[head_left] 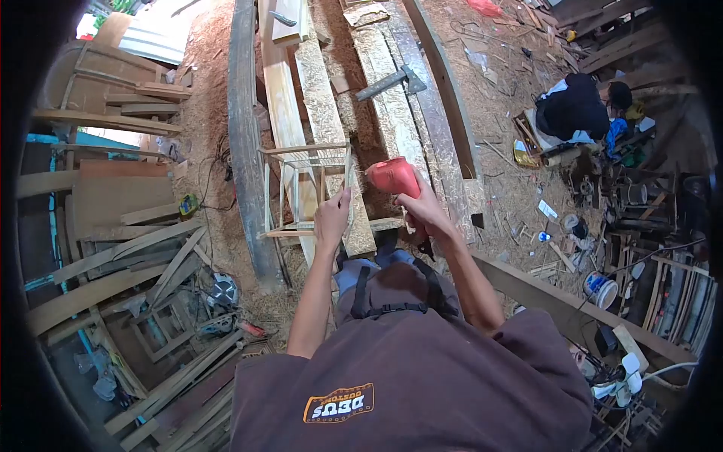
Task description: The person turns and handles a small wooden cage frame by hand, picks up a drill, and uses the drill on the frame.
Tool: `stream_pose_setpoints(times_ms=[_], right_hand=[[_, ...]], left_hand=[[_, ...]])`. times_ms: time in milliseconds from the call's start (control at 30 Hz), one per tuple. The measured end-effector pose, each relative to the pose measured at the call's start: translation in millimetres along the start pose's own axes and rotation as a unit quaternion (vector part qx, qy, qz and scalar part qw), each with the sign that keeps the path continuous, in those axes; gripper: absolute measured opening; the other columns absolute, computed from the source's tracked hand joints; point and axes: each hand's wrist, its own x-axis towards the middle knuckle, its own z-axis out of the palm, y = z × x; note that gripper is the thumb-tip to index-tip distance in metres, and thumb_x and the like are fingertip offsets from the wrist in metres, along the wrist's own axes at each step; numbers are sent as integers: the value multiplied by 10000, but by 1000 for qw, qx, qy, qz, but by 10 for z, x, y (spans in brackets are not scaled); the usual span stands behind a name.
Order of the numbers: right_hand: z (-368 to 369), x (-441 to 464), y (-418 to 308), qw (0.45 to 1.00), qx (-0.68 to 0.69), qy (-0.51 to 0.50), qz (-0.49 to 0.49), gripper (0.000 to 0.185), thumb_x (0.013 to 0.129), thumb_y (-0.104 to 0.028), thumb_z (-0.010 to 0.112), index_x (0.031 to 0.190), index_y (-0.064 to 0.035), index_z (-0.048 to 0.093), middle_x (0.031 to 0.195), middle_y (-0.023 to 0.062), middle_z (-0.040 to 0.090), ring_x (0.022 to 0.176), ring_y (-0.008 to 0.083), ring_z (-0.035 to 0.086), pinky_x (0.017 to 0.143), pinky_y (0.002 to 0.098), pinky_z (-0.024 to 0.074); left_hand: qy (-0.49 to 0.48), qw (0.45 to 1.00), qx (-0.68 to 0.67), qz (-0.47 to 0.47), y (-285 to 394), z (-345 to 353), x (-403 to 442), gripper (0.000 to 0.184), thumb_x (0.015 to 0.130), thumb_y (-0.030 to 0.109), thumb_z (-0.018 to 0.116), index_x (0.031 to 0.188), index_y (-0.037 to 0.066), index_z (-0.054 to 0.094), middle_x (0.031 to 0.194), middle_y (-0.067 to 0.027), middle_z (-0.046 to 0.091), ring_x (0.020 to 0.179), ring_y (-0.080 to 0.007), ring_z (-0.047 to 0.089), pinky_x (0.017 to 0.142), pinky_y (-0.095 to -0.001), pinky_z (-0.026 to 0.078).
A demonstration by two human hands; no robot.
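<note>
A small frame of thin wooden sticks (306, 148) stands on the planks in front of me. My left hand (332, 220) is closed on its near right upright. My right hand (428, 215) is wrapped round a red power tool (394, 178), whose front end points left toward the frame, with a small gap between them. The tool's tip is too small to make out. Beyond my hands, a hammer-like tool with a metal head (392, 82) lies across the planks.
Long planks (320, 98) covered in shavings run away from me. A person (576, 108) crouches at the right. Scrap wood (124, 256) is piled at the left, near a grey power tool (224, 290). A white bucket (601, 289) stands at the right.
</note>
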Motion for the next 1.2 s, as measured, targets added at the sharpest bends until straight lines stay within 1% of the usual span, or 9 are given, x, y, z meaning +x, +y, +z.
stream_pose_setpoints(times_ms=[133, 267, 567, 767, 867, 967, 1067, 1167, 1200], right_hand=[[91, 2, 35, 999, 17, -11, 45, 816, 778, -51, 606, 1535, -168, 326, 851, 54, 600, 439, 96, 489, 379, 263, 405], [216, 87, 122, 1000, 22, -2, 9, 782, 773, -32, 599, 1499, -180, 348, 851, 47, 583, 439, 100, 473, 380, 265, 402], [318, 88, 125, 1000, 13, 12, -3, 756, 770, -13, 594, 1477, -170, 377, 879, 47, 592, 465, 96, 497, 397, 260, 415], [344, 76, 70, 1000, 20, 13, 15, 753, 769, -2, 599, 1474, -163, 388, 912, 55, 602, 460, 99, 502, 403, 259, 428], [349, 90, 94, 1000, 22, 21, 6, 749, 769, -5, 600, 1471, -164, 392, 903, 55, 604, 458, 101, 503, 398, 261, 425], [340, 113, 132, 1000, 14, 15, 4, 752, 765, -7, 607, 1469, -163, 394, 909, 58, 607, 453, 103, 505, 387, 268, 413], [364, 158, 169, 999, 5, 18, -29, 727, 780, -22, 598, 1465, -171, 403, 911, 64, 602, 473, 95, 519, 397, 268, 410], [367, 128, -69, 997, -71, -6, 28, 707, 794, -61, 594, 1466, -173, 403, 975, 107, 629, 559, 148, 594, 475, 308, 477], [370, 168, -48, 995, -99, 5, 10, 702, 797, -75, 594, 1466, -174, 404, 1003, 124, 637, 610, 176, 618, 520, 324, 499]], left_hand=[[-8, 1000, 7, -11, 16, -51, -27, 467, 1026, 509, 483, 1091, 136, 755, 736, -260, 657, 792, -460, 673, 722, -520, 517], [20, 1000, 16, -6, 42, -34, -50, 466, 1024, 515, 490, 1117, 141, 752, 712, -259, 647, 777, -455, 675, 713, -519, 516], [20, 1000, 1, 2, 8, -90, -89, 465, 1021, 514, 498, 1132, 141, 754, 686, -246, 644, 734, -444, 676, 686, -513, 524], [21, 1000, 7, 2, 50, -116, -89, 452, 1014, 505, 513, 1110, 140, 760, 710, -247, 661, 745, -446, 681, 685, -516, 529], [20, 1000, 2, -10, 27, -94, -77, 464, 1008, 519, 517, 1127, 135, 749, 717, -244, 637, 731, -423, 674, 658, -480, 492], [19, 1000, -3, -13, 73, -124, -90, 472, 1008, 520, 518, 1145, 129, 745, 724, -248, 640, 740, -427, 675, 660, -484, 495], [30, 1000, -7, 4, 7, -62, -68, 479, 1010, 519, 515, 1154, 122, 742, 734, -250, 647, 748, -429, 678, 671, -490, 501], [17, 1000, 17, -1, 48, -73, -60, 474, 1014, 513, 509, 1165, 126, 739, 747, -250, 655, 757, -428, 682, 683, -493, 508], [13, 1000, 18, -4, 65, -78, -56, 474, 1015, 512, 507, 1165, 127, 739, 748, -250, 657, 758, -428, 682, 685, -494, 510]])
